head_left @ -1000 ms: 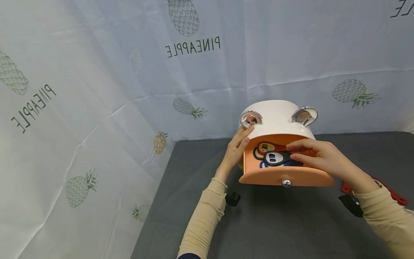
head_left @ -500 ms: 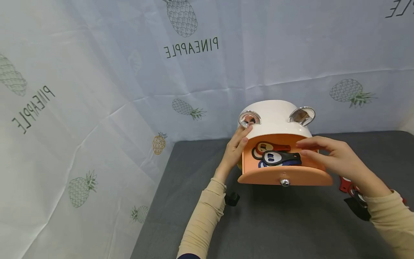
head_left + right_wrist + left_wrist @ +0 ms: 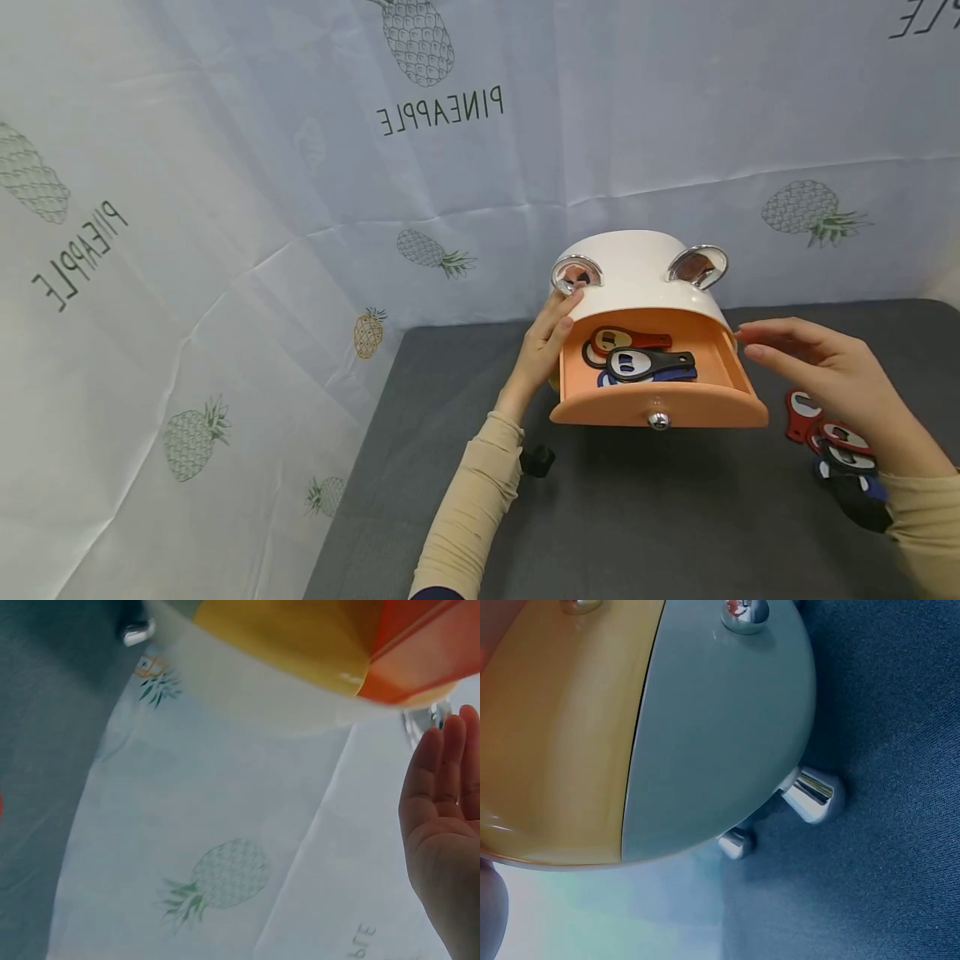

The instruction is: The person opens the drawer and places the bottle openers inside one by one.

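Observation:
A white drawer box (image 3: 637,258) with two silver ears stands at the back of the table. Its orange top drawer (image 3: 622,408) is pulled out, and inside lie several flat, round-headed, handled pieces that look like bottle openers, among them a black one (image 3: 648,363), a red one (image 3: 626,339) and a blue one (image 3: 675,375). My left hand (image 3: 543,342) rests on the box's left side, its fingers just below the left ear. My right hand (image 3: 832,367) holds nothing. It is beside the box's right side, fingers loosely extended; whether the fingertips touch the box is unclear.
More red, black and blue opener-like pieces (image 3: 843,450) lie in a pile on the grey table (image 3: 637,517), partly hidden by the right forearm. A small black object (image 3: 537,461) is by the left wrist. A pineapple-print curtain (image 3: 480,167) hangs behind. Silver feet (image 3: 814,795) support the box.
My right hand has drawn back from the drawer's contents, moving right to beside the box. The pieces in the drawer and more of the table pile are now uncovered. My left hand stays put.

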The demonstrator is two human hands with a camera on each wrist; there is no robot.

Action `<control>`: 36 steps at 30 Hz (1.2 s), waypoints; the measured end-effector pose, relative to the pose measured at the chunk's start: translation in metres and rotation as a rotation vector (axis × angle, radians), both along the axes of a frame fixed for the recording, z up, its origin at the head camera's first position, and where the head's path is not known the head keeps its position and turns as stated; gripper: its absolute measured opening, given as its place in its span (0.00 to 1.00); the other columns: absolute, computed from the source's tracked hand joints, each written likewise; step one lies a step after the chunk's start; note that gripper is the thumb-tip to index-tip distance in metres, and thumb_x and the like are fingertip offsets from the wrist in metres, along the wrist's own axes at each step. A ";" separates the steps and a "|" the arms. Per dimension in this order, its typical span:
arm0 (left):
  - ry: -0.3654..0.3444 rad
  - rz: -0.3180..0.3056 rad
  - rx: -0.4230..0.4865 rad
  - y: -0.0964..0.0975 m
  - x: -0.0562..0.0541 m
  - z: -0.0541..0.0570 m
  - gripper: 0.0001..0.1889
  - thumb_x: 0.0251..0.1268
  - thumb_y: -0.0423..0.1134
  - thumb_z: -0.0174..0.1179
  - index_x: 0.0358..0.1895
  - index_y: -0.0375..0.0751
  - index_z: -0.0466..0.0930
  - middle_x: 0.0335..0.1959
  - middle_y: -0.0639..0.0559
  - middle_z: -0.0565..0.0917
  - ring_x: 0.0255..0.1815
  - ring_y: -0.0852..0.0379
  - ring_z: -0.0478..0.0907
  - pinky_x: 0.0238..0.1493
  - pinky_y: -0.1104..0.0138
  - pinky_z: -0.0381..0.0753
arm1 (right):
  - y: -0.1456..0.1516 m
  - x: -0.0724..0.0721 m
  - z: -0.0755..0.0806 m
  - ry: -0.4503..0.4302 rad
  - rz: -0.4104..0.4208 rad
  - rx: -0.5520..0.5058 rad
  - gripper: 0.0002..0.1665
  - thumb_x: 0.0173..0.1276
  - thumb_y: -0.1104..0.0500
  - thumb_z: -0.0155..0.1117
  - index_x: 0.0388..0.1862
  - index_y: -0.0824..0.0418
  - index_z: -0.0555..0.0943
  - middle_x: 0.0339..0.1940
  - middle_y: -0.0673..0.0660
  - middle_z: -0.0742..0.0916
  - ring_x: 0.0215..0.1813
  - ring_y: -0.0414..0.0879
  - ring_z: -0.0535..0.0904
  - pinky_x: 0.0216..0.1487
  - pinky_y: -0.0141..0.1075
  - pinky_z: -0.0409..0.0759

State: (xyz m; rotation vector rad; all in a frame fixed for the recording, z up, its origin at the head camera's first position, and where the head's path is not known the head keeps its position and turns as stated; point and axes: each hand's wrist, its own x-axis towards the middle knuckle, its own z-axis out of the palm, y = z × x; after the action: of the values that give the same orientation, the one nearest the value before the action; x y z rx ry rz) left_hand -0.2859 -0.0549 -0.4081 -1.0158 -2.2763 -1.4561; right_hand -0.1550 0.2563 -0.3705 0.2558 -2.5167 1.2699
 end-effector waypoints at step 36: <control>0.002 0.016 0.005 0.001 0.001 -0.001 0.42 0.63 0.72 0.30 0.68 0.44 0.64 0.74 0.49 0.57 0.77 0.55 0.47 0.74 0.51 0.53 | 0.161 -0.008 -0.164 0.049 -0.254 0.099 0.29 0.68 0.62 0.57 0.68 0.53 0.66 0.47 0.23 0.70 0.44 0.09 0.58 0.41 0.11 0.61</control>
State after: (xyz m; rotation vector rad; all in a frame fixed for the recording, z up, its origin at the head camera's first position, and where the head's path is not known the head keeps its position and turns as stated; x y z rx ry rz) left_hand -0.2849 -0.0539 -0.4087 -0.9952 -2.2735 -1.4529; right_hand -0.1629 0.4173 -0.5341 -0.0123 -2.4791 1.0303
